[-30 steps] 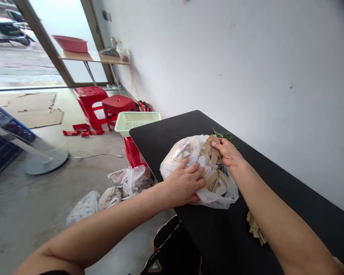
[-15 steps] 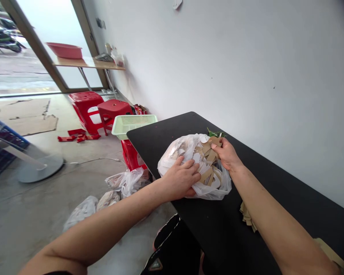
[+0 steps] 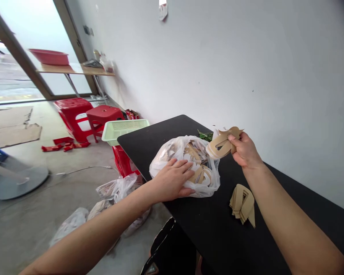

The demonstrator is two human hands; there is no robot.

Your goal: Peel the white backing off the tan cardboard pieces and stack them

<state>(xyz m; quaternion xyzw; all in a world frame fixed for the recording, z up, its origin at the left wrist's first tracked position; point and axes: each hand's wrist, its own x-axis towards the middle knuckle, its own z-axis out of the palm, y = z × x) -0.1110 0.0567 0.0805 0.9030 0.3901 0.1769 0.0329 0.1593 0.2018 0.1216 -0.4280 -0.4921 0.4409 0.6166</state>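
A white plastic bag (image 3: pixel 166 151) full of brown and white cut paper pieces (image 3: pixel 199 152) lies open on the black table (image 3: pixel 149 133). My left hand (image 3: pixel 174 179) rests on the bag's near side with its fingers spread. To the right of the bag and above the table, my right hand (image 3: pixel 243 149) pinches several brown paper cutouts (image 3: pixel 225 143), which have a slot in the middle. A stack of similar brown cutouts (image 3: pixel 242 202) lies on the table below my right hand. Green leaves (image 3: pixel 205 136) show behind the bag.
Beyond the table's left end are a pale green basket (image 3: pixel 126 128) and red stools (image 3: pixel 74 114). Filled plastic bags (image 3: pixel 123 191) lie on the floor at the left. A pink basin (image 3: pixel 50 56) stands on a far wooden table (image 3: pixel 77 68). The white wall runs along the table's far side.
My right hand has lifted brown cutouts out of the bag and moved right. My left hand still rests on the bag. The view has shifted, and the brown stack now shows fully.
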